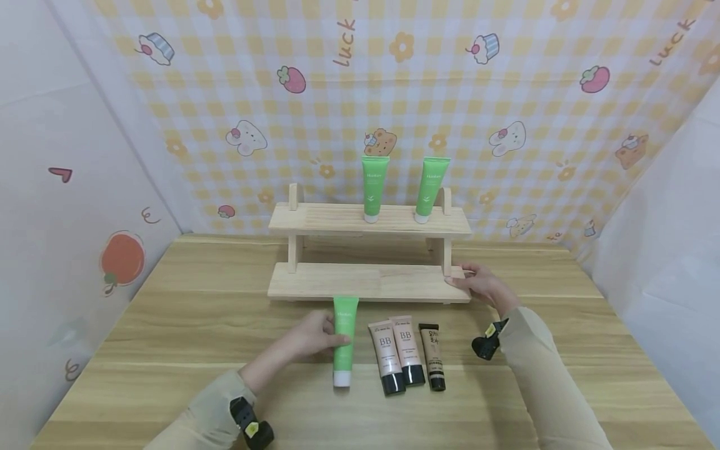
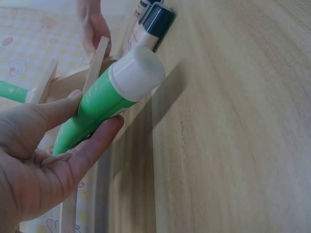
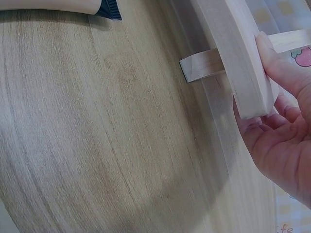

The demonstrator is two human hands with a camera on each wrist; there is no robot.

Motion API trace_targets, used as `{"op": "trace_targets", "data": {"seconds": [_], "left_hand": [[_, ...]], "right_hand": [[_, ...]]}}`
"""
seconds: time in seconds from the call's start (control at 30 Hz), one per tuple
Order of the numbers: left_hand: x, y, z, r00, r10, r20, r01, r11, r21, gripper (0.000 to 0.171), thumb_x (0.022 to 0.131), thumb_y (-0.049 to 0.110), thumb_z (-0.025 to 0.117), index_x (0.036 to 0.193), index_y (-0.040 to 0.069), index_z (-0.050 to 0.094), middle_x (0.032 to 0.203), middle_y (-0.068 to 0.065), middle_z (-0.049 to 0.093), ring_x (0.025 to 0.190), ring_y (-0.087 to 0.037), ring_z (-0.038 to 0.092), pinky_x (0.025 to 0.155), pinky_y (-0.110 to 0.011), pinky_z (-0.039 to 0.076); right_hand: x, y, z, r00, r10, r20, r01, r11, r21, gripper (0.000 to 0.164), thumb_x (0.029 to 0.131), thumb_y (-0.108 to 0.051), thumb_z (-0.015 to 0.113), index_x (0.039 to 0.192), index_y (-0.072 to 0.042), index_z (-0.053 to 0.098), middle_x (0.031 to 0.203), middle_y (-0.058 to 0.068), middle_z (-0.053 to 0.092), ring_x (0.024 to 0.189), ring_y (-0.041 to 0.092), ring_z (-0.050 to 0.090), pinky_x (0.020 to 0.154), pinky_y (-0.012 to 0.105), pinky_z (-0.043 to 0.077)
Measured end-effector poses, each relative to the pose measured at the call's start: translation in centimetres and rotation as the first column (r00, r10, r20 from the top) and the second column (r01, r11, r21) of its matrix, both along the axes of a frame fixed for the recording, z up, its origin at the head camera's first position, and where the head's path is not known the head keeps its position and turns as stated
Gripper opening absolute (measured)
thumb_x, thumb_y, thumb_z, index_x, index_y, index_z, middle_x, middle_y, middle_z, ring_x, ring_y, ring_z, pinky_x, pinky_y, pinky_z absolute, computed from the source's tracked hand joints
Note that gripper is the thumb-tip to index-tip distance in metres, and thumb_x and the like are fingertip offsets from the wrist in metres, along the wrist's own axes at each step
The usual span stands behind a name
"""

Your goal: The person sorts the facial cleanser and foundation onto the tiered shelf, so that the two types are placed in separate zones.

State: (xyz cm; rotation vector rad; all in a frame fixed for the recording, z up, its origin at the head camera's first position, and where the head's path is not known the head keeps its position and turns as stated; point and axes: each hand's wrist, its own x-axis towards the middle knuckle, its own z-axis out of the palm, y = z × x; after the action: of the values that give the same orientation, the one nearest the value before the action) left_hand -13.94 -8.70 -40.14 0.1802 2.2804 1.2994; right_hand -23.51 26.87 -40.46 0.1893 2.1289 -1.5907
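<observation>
My left hand (image 1: pixel 311 335) pinches a green tube (image 1: pixel 345 331) with a white cap, cap end toward me, in front of the shelf. In the left wrist view the tube (image 2: pixel 95 107) sits between thumb and fingers, above the tabletop. My right hand (image 1: pixel 479 284) grips the right end of the lower board of a two-tier wooden shelf (image 1: pixel 337 281); the right wrist view shows its thumb on top and fingers beneath the board (image 3: pixel 243 63). Two more green tubes stand cap down on the upper board, one near the middle (image 1: pixel 374 187) and one by the right post (image 1: pixel 431 187).
On the table (image 1: pixel 214 300), right of the held tube, lie two pinkish BB cream tubes (image 1: pixel 385 353) (image 1: pixel 406 347) with black caps, side by side, and a slimmer tan tube (image 1: pixel 433 353) with black ends. A patterned cloth (image 1: pixel 332 112) hangs behind the shelf.
</observation>
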Motion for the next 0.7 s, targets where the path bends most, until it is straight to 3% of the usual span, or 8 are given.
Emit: {"op": "trace_targets", "data": {"seconds": [0.27,0.53,0.7], "left_hand": [[-0.7,-0.4,0.8,0.997,0.047,-0.065,-0.052,0.995,-0.079,0.049,0.078,0.018,0.071,0.112,-0.009,0.049,0.084,-0.011,0.066,0.07,-0.015,0.063,0.066,-0.03,0.056],[-1.6,-1.0,1.9,0.99,0.062,-0.123,-0.078,0.989,-0.125,0.048,0.078,0.02,0.071,0.113,-0.006,0.053,0.091,-0.011,0.067,0.079,-0.016,0.063,0.073,-0.033,0.055],[-2.1,-1.3,2.6,0.988,0.058,-0.145,-0.08,0.986,-0.149,0.049,0.078,0.023,0.071,0.113,-0.007,0.052,0.09,-0.012,0.067,0.081,-0.017,0.063,0.071,-0.032,0.054]], "right_hand": [[0.0,0.0,0.0,1.0,-0.006,-0.003,0.006,1.0,-0.023,0.072,0.089,-0.012,0.058,0.141,0.008,0.012,0.141,0.032,0.025,0.095,0.013,0.054,0.081,0.017,0.05],[0.1,-0.2,0.2,1.0,0.007,-0.001,-0.007,0.998,0.057,0.075,0.089,-0.018,0.059,0.142,0.007,0.013,0.142,0.032,0.023,0.111,0.023,0.049,0.103,0.034,0.042],[0.0,-0.2,0.2,1.0,0.01,-0.001,-0.01,0.997,0.08,0.075,0.089,-0.02,0.058,0.142,0.006,0.012,0.143,0.032,0.022,0.117,0.028,0.046,0.109,0.041,0.034]]}}
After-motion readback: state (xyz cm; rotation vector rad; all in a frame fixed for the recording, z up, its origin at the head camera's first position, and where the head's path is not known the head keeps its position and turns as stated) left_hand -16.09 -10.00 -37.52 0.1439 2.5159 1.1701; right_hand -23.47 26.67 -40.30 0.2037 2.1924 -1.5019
